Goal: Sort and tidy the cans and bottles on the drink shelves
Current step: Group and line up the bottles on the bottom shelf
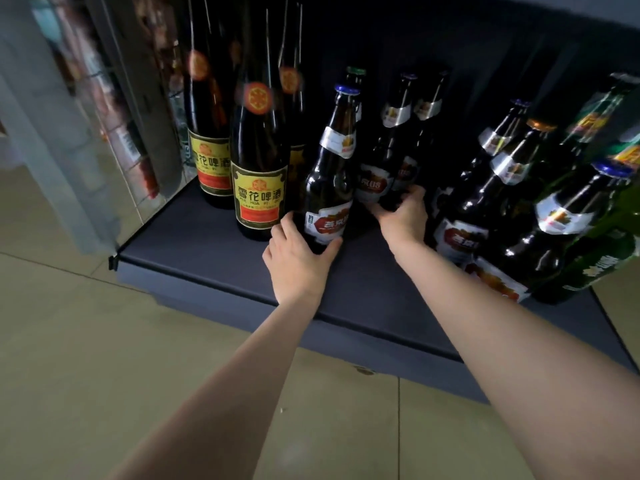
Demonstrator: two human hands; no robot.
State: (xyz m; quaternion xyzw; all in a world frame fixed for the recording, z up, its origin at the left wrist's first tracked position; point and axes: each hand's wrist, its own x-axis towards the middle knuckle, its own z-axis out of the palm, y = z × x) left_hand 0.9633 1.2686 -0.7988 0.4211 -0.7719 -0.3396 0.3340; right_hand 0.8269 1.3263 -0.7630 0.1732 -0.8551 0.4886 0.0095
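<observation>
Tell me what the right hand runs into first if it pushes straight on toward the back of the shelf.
Probably the second brown bottle, which the right hand already grips low down; depth behind is too dark to judge.

Both bare forearms stretched forward, side by side, wrists straight. Left hand [294,261] back-up, thumb spread to the right and fingers curled away on the left, clasping the base of a brown bottle [329,192] between them. Right hand [403,216] further forward and higher, thumb splayed left, fingers curled over the top, gripping low on a second bottle [382,161].
</observation>
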